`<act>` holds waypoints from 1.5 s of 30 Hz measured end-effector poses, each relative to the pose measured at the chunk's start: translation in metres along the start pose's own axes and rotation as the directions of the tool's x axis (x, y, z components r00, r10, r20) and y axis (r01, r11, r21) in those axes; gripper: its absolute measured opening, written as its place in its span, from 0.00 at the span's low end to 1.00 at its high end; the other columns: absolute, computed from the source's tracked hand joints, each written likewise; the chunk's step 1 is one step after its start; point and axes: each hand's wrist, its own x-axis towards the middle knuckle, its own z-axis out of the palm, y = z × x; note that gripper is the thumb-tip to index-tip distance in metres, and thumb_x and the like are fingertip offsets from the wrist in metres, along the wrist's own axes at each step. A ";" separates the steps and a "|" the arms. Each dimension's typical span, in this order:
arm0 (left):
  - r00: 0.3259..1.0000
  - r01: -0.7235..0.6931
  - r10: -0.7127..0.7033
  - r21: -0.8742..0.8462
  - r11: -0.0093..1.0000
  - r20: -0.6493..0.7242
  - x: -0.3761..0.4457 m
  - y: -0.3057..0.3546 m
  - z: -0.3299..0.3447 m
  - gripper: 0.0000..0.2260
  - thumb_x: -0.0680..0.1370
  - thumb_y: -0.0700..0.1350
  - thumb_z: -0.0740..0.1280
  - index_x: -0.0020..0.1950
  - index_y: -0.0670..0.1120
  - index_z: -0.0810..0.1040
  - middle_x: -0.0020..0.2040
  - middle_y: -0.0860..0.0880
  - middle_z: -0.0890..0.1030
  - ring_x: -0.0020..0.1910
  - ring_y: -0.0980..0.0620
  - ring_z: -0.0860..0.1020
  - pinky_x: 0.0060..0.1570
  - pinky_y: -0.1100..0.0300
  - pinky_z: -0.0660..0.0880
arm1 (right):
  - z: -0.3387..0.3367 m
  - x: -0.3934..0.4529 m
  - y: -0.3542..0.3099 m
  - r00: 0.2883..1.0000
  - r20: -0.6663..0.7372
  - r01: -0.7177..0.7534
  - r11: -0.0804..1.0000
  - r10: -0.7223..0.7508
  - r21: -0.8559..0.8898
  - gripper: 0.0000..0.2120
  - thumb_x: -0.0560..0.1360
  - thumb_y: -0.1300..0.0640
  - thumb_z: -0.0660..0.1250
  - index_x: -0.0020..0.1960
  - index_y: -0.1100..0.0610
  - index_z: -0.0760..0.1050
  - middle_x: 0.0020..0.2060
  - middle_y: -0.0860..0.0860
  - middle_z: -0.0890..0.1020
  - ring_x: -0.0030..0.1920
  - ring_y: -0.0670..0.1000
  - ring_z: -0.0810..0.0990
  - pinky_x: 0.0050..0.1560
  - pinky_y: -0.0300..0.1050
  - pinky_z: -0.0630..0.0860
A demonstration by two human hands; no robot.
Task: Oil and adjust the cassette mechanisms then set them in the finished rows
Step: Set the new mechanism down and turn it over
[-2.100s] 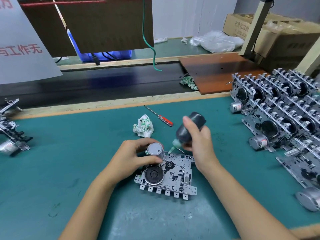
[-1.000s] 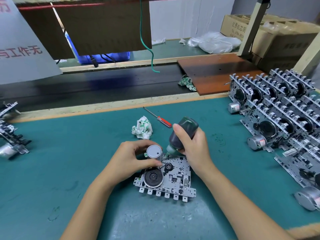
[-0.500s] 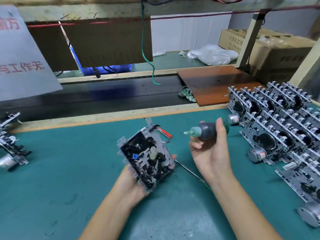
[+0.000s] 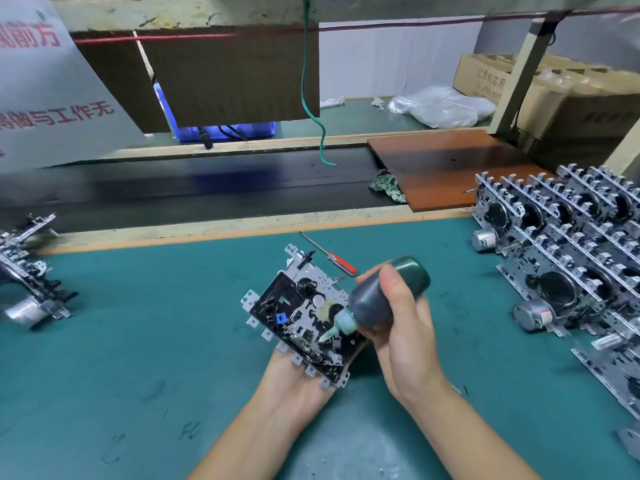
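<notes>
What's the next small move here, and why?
Probably squeeze a drop: the right hand grips the oil bottle tipped down, its nozzle tip at the gears of the cassette mechanism held up off the mat on the left hand.

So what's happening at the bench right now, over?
Left hand cradles the cassette mechanism off the mat. Right hand grips the oil bottle, nozzle down on it. Nothing in the way.

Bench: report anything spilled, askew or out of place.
Nothing looks spilled. Two minor things: a crumpled green-patterned rag lies wedged at the brown board's corner on the dark belt, and a red-handled screwdriver lies loose on the mat behind the held cassette mechanism.
</notes>
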 end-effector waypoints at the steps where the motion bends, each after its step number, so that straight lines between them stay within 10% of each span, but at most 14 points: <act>1: 1.000 -0.011 0.011 -0.027 1.000 0.004 0.001 0.002 -0.007 0.14 0.57 0.35 0.69 0.19 0.45 0.65 0.14 0.51 0.62 0.12 0.57 0.57 0.16 0.71 0.61 | 0.000 -0.001 0.000 1.000 0.006 0.002 1.000 -0.002 -0.001 0.07 0.66 0.51 0.67 0.33 0.53 0.76 0.28 0.46 0.78 0.28 0.42 0.76 0.28 0.35 0.73; 4: 0.961 0.113 -0.100 -0.033 0.993 0.256 -0.001 0.001 -0.001 0.08 0.66 0.31 0.74 0.30 0.39 0.78 0.24 0.43 0.76 0.21 0.53 0.67 0.25 0.61 0.72 | 0.000 -0.001 -0.001 1.000 0.020 0.009 1.000 -0.008 -0.014 0.08 0.62 0.53 0.76 0.32 0.52 0.76 0.29 0.46 0.78 0.29 0.42 0.76 0.29 0.35 0.73; 8: 1.000 0.009 -0.007 0.088 0.996 -0.021 0.007 -0.001 -0.007 0.16 0.56 0.38 0.71 0.37 0.46 0.67 0.34 0.48 0.64 0.30 0.52 0.63 0.24 0.63 0.67 | -0.001 -0.002 0.000 1.000 0.021 0.008 1.000 -0.008 0.008 0.07 0.64 0.55 0.73 0.34 0.53 0.75 0.28 0.46 0.78 0.29 0.42 0.77 0.29 0.35 0.74; 17: 0.999 0.050 -0.050 0.089 0.995 -0.009 0.009 -0.002 -0.011 0.18 0.55 0.39 0.71 0.39 0.46 0.67 0.36 0.47 0.64 0.32 0.52 0.63 0.33 0.60 0.62 | 0.001 -0.002 0.000 0.999 0.024 0.026 0.999 -0.026 0.025 0.08 0.61 0.50 0.71 0.34 0.52 0.76 0.28 0.45 0.78 0.29 0.41 0.76 0.29 0.34 0.74; 22: 0.917 0.172 -0.148 -0.034 0.984 0.371 0.003 0.006 0.000 0.12 0.67 0.36 0.76 0.48 0.33 0.82 0.47 0.34 0.83 0.45 0.38 0.83 0.47 0.50 0.80 | -0.007 0.007 -0.003 1.000 -0.025 0.016 0.996 -0.014 0.090 0.18 0.62 0.46 0.66 0.45 0.57 0.71 0.29 0.46 0.78 0.28 0.43 0.76 0.27 0.36 0.72; 24: 0.992 0.016 -0.037 0.168 0.986 0.118 0.009 0.014 0.000 0.12 0.65 0.45 0.74 0.45 0.41 0.85 0.44 0.42 0.84 0.39 0.46 0.84 0.38 0.55 0.79 | -0.013 0.012 -0.010 0.997 -0.026 0.079 0.991 -0.076 0.112 0.16 0.64 0.45 0.65 0.44 0.57 0.73 0.30 0.47 0.79 0.29 0.44 0.77 0.26 0.36 0.72; 27: 0.960 -0.255 0.276 0.548 0.797 0.046 0.013 0.033 0.000 0.14 0.71 0.50 0.67 0.54 0.48 0.82 0.47 0.51 0.84 0.39 0.55 0.81 0.37 0.61 0.76 | -0.026 0.024 -0.020 0.979 -0.052 0.199 0.977 -0.195 0.073 0.13 0.63 0.48 0.68 0.41 0.56 0.77 0.34 0.49 0.82 0.34 0.48 0.80 0.35 0.40 0.79; 30: 0.886 -0.378 0.442 0.774 0.508 0.142 0.015 0.037 -0.007 0.12 0.69 0.44 0.73 0.51 0.51 0.80 0.48 0.53 0.84 0.47 0.57 0.80 0.44 0.66 0.75 | -0.039 0.035 -0.025 0.957 -0.061 0.251 0.913 -0.284 -0.321 0.20 0.59 0.53 0.78 0.45 0.53 0.72 0.35 0.45 0.83 0.37 0.44 0.80 0.42 0.35 0.76; 38: 0.859 -0.344 0.450 0.926 0.155 0.244 0.027 0.028 -0.023 0.15 0.66 0.38 0.78 0.46 0.53 0.81 0.45 0.55 0.82 0.46 0.52 0.80 0.46 0.57 0.78 | -0.062 0.057 -0.002 0.988 -0.037 0.096 0.782 -0.151 -0.616 0.19 0.72 0.68 0.69 0.57 0.53 0.67 0.57 0.51 0.76 0.57 0.48 0.75 0.57 0.36 0.68; 40: 0.872 -0.354 0.387 0.932 0.079 0.299 0.029 0.036 -0.026 0.16 0.66 0.40 0.78 0.49 0.53 0.80 0.47 0.55 0.81 0.47 0.58 0.77 0.47 0.62 0.76 | -0.057 0.051 -0.003 0.957 -0.077 0.137 0.670 -0.279 -0.729 0.21 0.71 0.62 0.72 0.57 0.52 0.66 0.57 0.52 0.74 0.57 0.49 0.74 0.58 0.41 0.69; 43: 0.906 -0.335 0.254 0.940 -0.056 0.338 0.033 0.046 -0.031 0.14 0.68 0.42 0.77 0.51 0.48 0.81 0.51 0.52 0.81 0.51 0.57 0.77 0.56 0.60 0.73 | -0.045 0.030 -0.017 0.688 0.115 0.455 0.304 -0.716 -0.837 0.17 0.69 0.52 0.72 0.53 0.53 0.68 0.47 0.50 0.72 0.47 0.49 0.72 0.49 0.40 0.68; 45: 0.908 -0.348 0.234 0.937 -0.036 0.346 0.032 0.048 -0.032 0.11 0.69 0.43 0.76 0.50 0.46 0.82 0.49 0.51 0.83 0.52 0.53 0.79 0.57 0.56 0.73 | -0.035 0.016 -0.026 0.698 0.384 0.556 0.120 -0.604 -0.823 0.19 0.68 0.42 0.68 0.53 0.51 0.72 0.44 0.46 0.74 0.46 0.46 0.72 0.48 0.37 0.67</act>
